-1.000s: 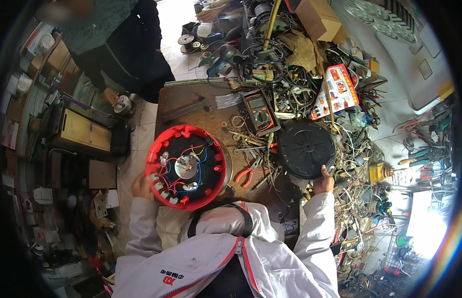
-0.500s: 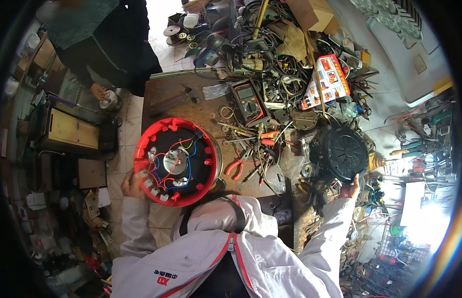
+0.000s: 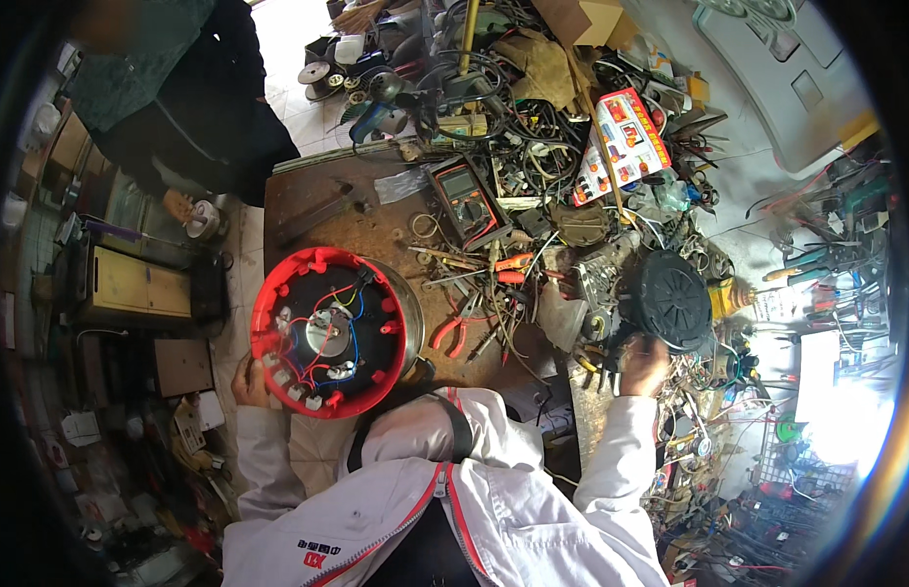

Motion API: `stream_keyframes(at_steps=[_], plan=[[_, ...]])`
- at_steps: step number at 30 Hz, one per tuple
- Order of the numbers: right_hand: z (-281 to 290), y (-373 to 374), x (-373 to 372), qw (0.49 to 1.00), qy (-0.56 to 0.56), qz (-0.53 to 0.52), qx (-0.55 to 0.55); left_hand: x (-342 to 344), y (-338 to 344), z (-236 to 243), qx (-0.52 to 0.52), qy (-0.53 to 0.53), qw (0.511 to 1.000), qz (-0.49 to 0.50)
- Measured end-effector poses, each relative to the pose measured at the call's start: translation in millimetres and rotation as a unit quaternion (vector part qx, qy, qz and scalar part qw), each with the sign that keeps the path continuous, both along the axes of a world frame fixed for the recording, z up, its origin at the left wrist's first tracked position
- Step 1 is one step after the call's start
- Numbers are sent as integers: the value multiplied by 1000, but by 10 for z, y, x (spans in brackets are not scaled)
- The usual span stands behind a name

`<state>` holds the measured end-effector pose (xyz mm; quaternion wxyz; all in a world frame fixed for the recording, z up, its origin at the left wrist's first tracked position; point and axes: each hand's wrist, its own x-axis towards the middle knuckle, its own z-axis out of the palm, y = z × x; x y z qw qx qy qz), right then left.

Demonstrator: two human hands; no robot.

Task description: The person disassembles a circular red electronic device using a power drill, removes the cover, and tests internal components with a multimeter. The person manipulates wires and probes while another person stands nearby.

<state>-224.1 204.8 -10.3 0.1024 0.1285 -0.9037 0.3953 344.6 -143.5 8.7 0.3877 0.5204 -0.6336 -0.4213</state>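
Note:
My left hand (image 3: 250, 383) grips the left side of an appliance base (image 3: 381, 341) with a red plastic rim, black inner plate, central metal disc and red and blue wires. My right hand (image 3: 644, 365) is at the lower edge of a round black ribbed cover (image 3: 674, 308) lying among the clutter on the right; I cannot tell if the fingers still grip it. Red-handled pliers (image 3: 460, 329) lie on the worn bench (image 3: 308, 240) between them, with loose tools and wires, and a multimeter (image 3: 466, 201) farther back.
Another person (image 3: 195, 108) stands at upper left, a hand beside a round pale object (image 3: 205, 220). Wires, parts and a printed card (image 3: 620, 147) are piled along the back and right. A yellow cabinet (image 3: 141, 282) is at the left, hanging tools (image 3: 806, 264) at the right.
My right hand has moved the black cover rightward onto the clutter, uncovering tools and wires, then shifted slightly back left. The view has shifted, so the bench sits farther left in the picture.

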Motion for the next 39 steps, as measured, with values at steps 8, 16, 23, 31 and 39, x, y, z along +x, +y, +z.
stream_keyframes(at_steps=[8,16,23,31,39], plan=[[-415,-1330,1273,878,-90,339,327,103,-38,-172,52,68,996,16],[-416,-1297,856,896,-146,349,233,-201,87,233,67,43,997,20],[418,-508,-442,939,-270,179,-118,-174,100,88,54,73,996,23],[-10,-581,-962,995,82,24,61,-214,137,65,94,117,987,63],[-431,-2862,-119,926,-30,313,209,-331,130,175,62,109,989,78]])
